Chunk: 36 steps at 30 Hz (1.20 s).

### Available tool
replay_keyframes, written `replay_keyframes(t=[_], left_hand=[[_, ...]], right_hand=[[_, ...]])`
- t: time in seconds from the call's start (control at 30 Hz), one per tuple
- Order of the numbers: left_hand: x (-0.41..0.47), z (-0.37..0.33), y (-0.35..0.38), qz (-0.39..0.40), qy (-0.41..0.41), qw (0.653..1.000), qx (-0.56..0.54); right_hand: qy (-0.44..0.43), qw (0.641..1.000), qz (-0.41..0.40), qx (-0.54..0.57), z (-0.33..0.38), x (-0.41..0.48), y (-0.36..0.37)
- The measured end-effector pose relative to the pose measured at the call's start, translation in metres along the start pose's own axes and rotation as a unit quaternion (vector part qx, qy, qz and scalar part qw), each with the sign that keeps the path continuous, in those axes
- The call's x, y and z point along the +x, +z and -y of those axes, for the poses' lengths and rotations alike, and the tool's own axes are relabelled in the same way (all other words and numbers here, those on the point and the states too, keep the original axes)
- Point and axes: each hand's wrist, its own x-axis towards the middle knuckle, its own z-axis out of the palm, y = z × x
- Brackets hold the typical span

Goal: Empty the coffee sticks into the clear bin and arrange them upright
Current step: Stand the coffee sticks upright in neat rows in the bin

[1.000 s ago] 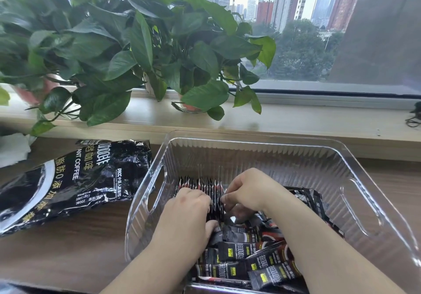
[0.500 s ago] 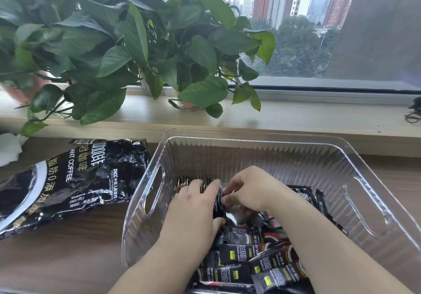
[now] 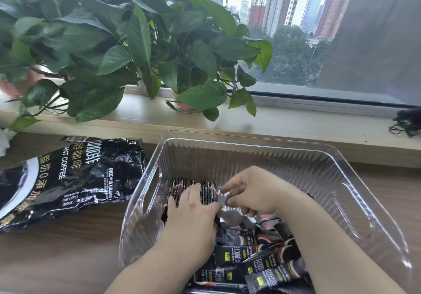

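Observation:
A clear ribbed bin (image 3: pixel 262 148) stands on the wooden table. Inside it, at the far left, a row of black coffee sticks (image 3: pixel 182 185) stands upright. My left hand (image 3: pixel 193 211) lies over this row with its fingers fairly straight, pressing against the sticks. Just to the right, my right hand (image 3: pixel 248 191) has curled fingers that pinch a stick at the row's right end. Several loose coffee sticks (image 3: pixel 250 262) lie flat in a heap in the near part of the bin, under my forearms.
A black instant-coffee bag (image 3: pixel 68 177) lies flat on the table to the bin's left. Potted green plants (image 3: pixel 109 50) stand on the windowsill behind. A dark cable bundle (image 3: pixel 407 123) sits at the sill's far right.
My left hand has uncurled and spread flat over the upright row. My right hand shifted slightly right and up at the row's end. The view moved a little.

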Motion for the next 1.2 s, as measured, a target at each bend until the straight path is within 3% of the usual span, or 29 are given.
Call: replay_keyframes(t=[0.1, 0.2, 0.3, 0.47, 0.7, 1.0, 1.2], left_hand=[[-0.001, -0.001, -0.003, -0.001, 0.0, 1.0, -0.01], [-0.002, -0.001, -0.002, 0.001, 0.0, 1.0, -0.014], [-0.002, -0.001, -0.002, 0.004, -0.002, 1.0, -0.011], [-0.002, -0.002, -0.002, 0.003, -0.004, 1.0, -0.009], [-0.003, -0.002, -0.003, 0.001, -0.013, 1.0, -0.013], [-0.002, -0.001, -0.001, -0.003, -0.012, 1.0, -0.009], [-0.001, -0.001, -0.001, -0.004, -0.015, 1.0, -0.006]], right_hand=[[-0.032, 0.996, -0.084, -0.015, -0.001, -0.023, -0.027], [-0.052, 0.965, -0.15, -0.207, -0.009, -0.043, -0.047], [-0.034, 0.924, -0.111, -0.364, -0.024, -0.047, -0.047], [0.019, 0.923, -0.02, -0.383, -0.04, -0.046, -0.038], [-0.017, 0.914, -0.037, -0.403, -0.039, -0.019, -0.032], [0.009, 0.908, -0.062, -0.415, -0.047, -0.003, -0.027], [-0.013, 0.927, -0.021, -0.373, -0.035, -0.023, -0.03]])
